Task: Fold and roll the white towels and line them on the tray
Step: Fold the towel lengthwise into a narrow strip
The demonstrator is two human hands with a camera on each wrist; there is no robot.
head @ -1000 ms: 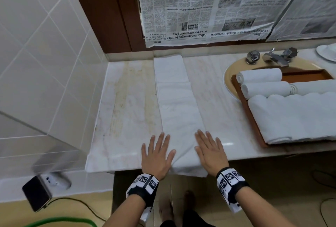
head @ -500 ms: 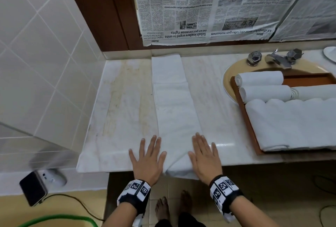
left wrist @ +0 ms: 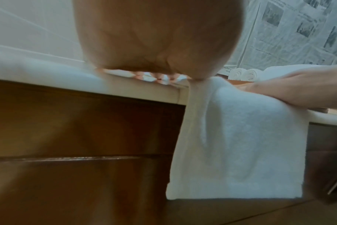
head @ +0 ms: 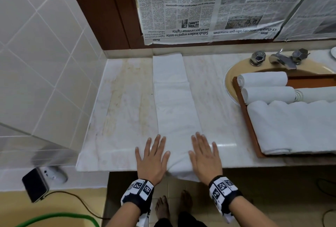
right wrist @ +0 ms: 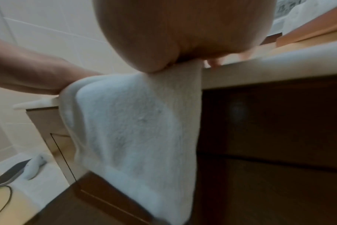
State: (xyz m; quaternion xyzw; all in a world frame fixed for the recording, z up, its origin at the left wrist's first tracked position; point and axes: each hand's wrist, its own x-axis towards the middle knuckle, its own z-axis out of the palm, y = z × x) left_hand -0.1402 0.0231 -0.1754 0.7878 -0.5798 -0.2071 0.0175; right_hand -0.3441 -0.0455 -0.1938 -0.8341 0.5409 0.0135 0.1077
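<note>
On the worktop (head: 123, 110) the towel (head: 174, 103) runs lengthwise straight away from both hands, near end hanging over the edge. Left hand (head: 152, 159) and right hand (head: 205, 157) lie flat and open on it, equally near, holding nothing.

Bathroom, tiled wall (head: 41, 59), marble vanity counter (head: 123, 103), sink taps (head: 281, 58)

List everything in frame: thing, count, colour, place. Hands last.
flat towel: 1, white, folded into a long strip on the counter, near end hanging over the front edge
rolled towels: at least 3, white, at the tray's far end
folded towel: 1, white, on the tray's near part
tray: 1, brown wood, over the sink
counter: 1, pale marble
taps: 1 set, metal, behind the sink
newspaper: several sheets, covering the wall behind
phone: 1, dark, on the ledge, lower left
hose: 1, green, on the floor
left hand: flat on the towel's left edge
right hand: flat on its right edge
</note>
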